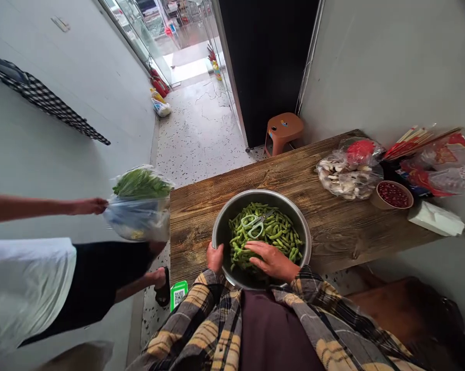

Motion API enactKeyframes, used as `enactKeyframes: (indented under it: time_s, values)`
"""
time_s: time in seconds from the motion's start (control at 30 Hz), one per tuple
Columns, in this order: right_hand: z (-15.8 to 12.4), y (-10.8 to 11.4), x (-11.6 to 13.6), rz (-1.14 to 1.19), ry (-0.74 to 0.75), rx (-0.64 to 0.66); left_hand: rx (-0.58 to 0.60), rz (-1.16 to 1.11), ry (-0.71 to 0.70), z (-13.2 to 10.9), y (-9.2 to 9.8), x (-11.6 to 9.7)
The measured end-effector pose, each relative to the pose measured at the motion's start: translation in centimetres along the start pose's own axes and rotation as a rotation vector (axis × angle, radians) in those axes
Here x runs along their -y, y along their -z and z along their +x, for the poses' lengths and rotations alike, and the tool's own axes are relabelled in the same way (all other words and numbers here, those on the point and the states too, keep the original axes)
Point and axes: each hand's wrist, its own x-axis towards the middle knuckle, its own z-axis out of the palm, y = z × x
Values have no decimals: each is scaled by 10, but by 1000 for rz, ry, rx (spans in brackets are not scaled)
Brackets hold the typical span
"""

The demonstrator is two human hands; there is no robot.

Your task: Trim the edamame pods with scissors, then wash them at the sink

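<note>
A round stainless steel bowl stands on the wooden table directly before me, filled with green edamame pods. My left hand grips the bowl's left rim, thumb on the inner side. Over the near part of the pods lies my right hand, palm down with its fingers stretched out, touching them. Just beyond its fingertips, a pair of scissors with pale green handles rests on the pods, blades pointing to the far right.
Right on the table are bagged mushrooms, a tub of red beans, skewers and a white tissue pack. A brown stool stands behind. At left, a person carries a bag of greens.
</note>
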Motion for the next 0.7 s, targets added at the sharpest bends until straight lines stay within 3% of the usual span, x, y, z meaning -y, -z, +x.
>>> enactKeyframes:
  time_s: [0.17, 0.33, 0.43, 0.57, 0.63, 0.7]
  values:
    - [5, 22, -28, -217, -193, -144, -4, 1, 3, -1, 1, 1]
    - [61, 22, -27, -426, -265, -31, 4, 16, -10, 1, 2, 2]
    - [80, 18, -21, -477, -357, -4, 13, 23, -21, 4, 2, 4]
    - [64, 26, -17, -441, -345, -38, 25, 21, -34, 8, 2, 6]
    - [42, 33, -14, -303, -258, -143, 32, 18, -40, 10, 2, 7]
    - [20, 39, -11, -72, -183, -334, 41, 18, -45, 12, 2, 9]
